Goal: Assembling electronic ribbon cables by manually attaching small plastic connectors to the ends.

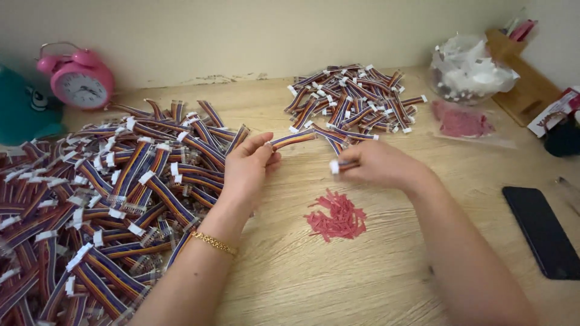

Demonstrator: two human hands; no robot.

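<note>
Pale wooden tabletop (pixel 374 284) runs up to a cream wall, where a pink twin-bell alarm clock (pixel 81 78) stands at the far left beside a teal object (pixel 21 108); the left hand (pixel 248 166), a gold chain bracelet (pixel 214 243) on its wrist, pinches between thumb and fingertips one end of a short ribbon cable of rainbow-striped wires (pixel 293 139); the right hand (pixel 377 164) is closed around a second such cable, whose white plastic connector (pixel 334 166) juts from its fingers; a large loose heap of the same cables (pixel 103 199) covers the table on the left, touching the left forearm; a smaller pile of cables (pixel 350 99) lies beyond the hands; a little mound of red strips (pixel 338 218) sits near the right wrist; a clear plastic bag of white parts (pixel 468 69), a flat bag of pink pieces (pixel 462 122) and a black phone (pixel 541 229) lie to the right.
</note>
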